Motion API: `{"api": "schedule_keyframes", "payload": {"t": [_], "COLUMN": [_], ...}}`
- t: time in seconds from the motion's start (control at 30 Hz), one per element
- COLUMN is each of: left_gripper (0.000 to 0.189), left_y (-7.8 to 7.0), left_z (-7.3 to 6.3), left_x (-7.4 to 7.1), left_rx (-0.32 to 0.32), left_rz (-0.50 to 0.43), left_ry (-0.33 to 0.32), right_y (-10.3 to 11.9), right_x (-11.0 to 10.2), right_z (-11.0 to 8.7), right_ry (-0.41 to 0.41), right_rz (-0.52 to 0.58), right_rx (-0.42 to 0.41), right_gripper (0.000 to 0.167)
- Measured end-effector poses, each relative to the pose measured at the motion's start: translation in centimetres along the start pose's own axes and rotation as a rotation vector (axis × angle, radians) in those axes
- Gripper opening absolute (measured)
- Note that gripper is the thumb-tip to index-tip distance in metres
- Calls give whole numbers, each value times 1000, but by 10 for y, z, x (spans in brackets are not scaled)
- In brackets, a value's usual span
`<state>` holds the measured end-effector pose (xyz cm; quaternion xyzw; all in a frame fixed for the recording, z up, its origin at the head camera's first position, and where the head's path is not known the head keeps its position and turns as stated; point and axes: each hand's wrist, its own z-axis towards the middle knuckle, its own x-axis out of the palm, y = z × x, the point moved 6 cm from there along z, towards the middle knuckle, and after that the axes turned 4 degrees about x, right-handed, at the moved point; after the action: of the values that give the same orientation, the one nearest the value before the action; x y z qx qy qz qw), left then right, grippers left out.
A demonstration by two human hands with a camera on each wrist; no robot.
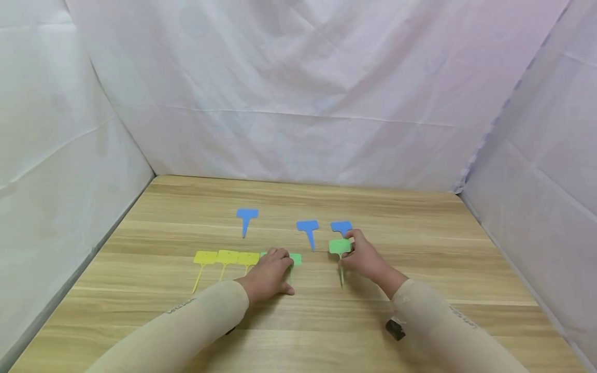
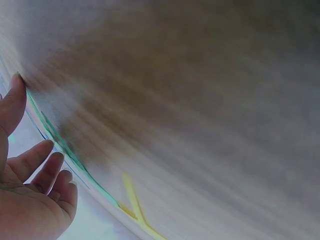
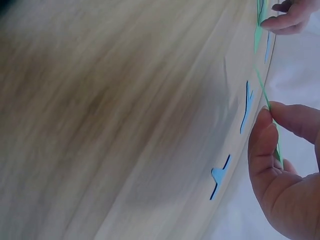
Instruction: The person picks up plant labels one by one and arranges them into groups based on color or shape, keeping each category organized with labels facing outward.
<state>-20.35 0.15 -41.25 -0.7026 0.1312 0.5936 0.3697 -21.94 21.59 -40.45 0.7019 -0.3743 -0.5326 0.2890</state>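
My right hand pinches a green T-shaped plant label between thumb and fingers, its stem pointing down toward the table. In the right wrist view the thin stem of this held label sticks out past the fingertips. Over the row at the middle is my left hand, its fingers touching the green labels there and partly hiding them. Side by side to its left lie yellow labels. In the left wrist view its fingers look loosely bent near a green label.
Behind the row, three blue T-shaped labels lie apart: one at left, a middle one, and one at right just beyond the right hand. The wooden table is bordered by white cloth walls at the back and sides.
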Motion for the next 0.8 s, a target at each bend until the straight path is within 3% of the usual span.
{"api": "schedule_keyframes", "payload": {"t": [0.8], "left_gripper": [63], "left_y": [2], "left_z": [0], "left_x": [0], "left_rx": [-2], "left_rz": [-28], "left_ry": [-5], "right_y": [15], "right_x": [40], "right_z": [9], "right_ry": [30], "right_rz": [-16], "right_rx": [29], "right_gripper": [68]}}
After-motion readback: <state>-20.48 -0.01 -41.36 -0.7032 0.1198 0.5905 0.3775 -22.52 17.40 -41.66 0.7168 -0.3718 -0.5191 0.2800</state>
